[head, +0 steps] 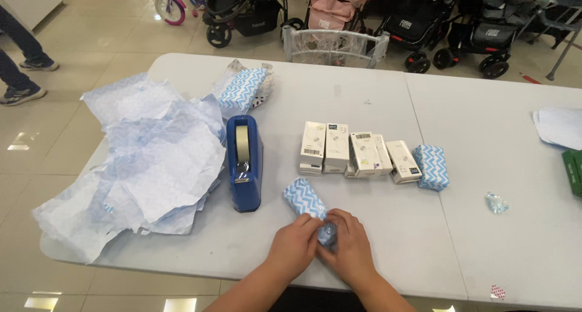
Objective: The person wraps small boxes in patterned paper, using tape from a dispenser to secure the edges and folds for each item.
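While both hands press together at the near edge of the grey table (pixel 364 100), the left hand (pixel 295 246) and the right hand (pixel 351 246) pinch one end of a small box-shaped parcel (pixel 305 198), wrapped in crinkly paper with a blue and white zigzag pattern; its other end lies on the tabletop, pointing away from that edge. Just beside it, toward the left edge, stands a glossy blue tape dispenser (pixel 245 163) holding a pale roll. Beyond that, a heap of loose, creased wrapping paper (pixel 145 160) spreads over the left end and overhangs the edge. Near the middle sits a row of smooth white boxes (pixel 357 153), with a second wrapped parcel (pixel 431 166) touching its right end. A third wrapped parcel (pixel 242 87) lies near the far edge.
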